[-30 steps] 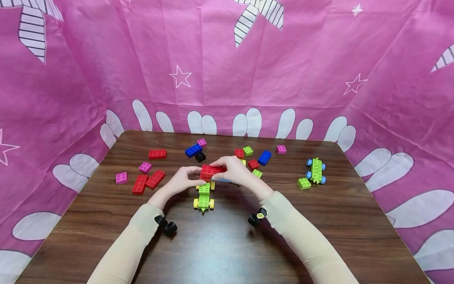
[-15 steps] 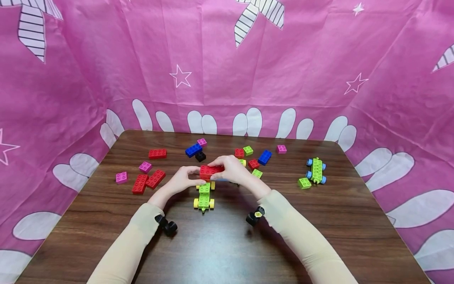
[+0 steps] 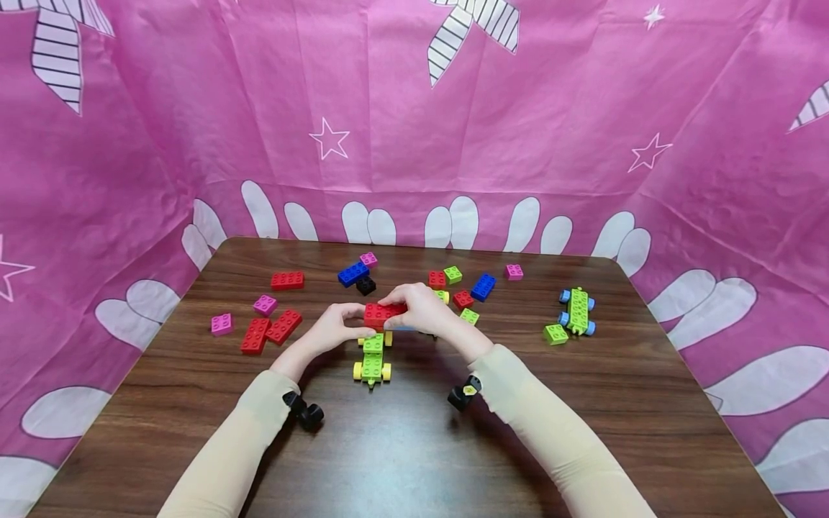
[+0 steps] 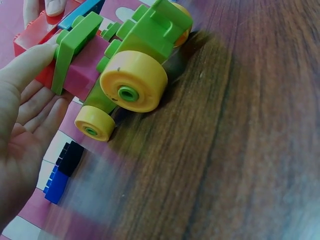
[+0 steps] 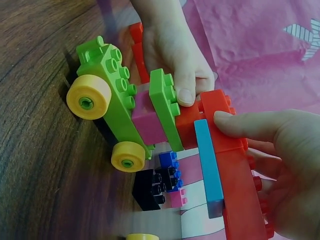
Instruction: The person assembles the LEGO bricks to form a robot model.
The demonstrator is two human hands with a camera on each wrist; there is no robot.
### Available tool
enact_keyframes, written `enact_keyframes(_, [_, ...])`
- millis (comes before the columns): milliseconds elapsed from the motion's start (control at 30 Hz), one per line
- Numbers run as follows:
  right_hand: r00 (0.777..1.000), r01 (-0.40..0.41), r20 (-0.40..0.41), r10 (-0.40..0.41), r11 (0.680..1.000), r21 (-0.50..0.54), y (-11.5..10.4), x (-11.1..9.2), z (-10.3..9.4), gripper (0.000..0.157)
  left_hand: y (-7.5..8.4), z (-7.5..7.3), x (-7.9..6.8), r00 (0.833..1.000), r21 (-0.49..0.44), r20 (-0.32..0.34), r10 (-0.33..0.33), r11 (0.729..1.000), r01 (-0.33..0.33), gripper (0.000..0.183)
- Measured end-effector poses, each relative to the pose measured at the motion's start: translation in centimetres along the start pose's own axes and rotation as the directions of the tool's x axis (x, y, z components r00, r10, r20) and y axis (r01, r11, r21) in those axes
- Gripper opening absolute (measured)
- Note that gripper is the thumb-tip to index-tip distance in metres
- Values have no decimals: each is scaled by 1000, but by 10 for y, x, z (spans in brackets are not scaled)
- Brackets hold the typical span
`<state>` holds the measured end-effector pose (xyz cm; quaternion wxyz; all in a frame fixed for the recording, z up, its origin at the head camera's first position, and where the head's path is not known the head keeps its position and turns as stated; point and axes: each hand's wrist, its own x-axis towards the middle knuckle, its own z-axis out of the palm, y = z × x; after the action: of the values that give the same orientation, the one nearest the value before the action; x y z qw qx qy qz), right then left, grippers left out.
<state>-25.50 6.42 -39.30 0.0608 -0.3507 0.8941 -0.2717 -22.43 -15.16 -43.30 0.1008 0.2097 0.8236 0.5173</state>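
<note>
A toy brick car with a lime-green base [image 3: 372,368] and yellow wheels [image 4: 133,81] stands mid-table. Stacked on it are a pink brick [image 5: 148,120], a lime-green plate [image 5: 161,107] and a small red brick [image 5: 187,127]. Across the top lie long red bricks [image 3: 380,314] with a blue plate [image 5: 209,170] under their overhang. My left hand [image 3: 330,327] holds the stack from the left, thumb at the green plate and small red brick. From the right, my right hand [image 3: 424,313] grips the top red bricks, its thumb [image 5: 245,124] on their side.
Red bricks [image 3: 255,336] and pink bricks [image 3: 222,324] lie at left. Behind the hands are a blue brick [image 3: 352,273] and a black brick [image 3: 365,285]. Another green wheeled base [image 3: 578,311] with blue wheels stands at right beside a green brick [image 3: 555,334]. Several more bricks lie at the back.
My right hand and the top red bricks have shifted slightly left. The left hand and the car's base stay in place.
</note>
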Motion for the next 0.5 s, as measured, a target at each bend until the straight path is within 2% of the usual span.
enact_keyframes(233, [1000, -28, 4, 28, 1000, 1, -2, 1, 0, 36, 0, 0, 0, 1000, 13, -7, -5, 1000, 5, 41])
enact_keyframes(500, [1000, -11, 5, 11, 1000, -12, -2, 1, 0, 36, -36, 5, 14, 999, 9, -26, -18, 1000, 19, 45])
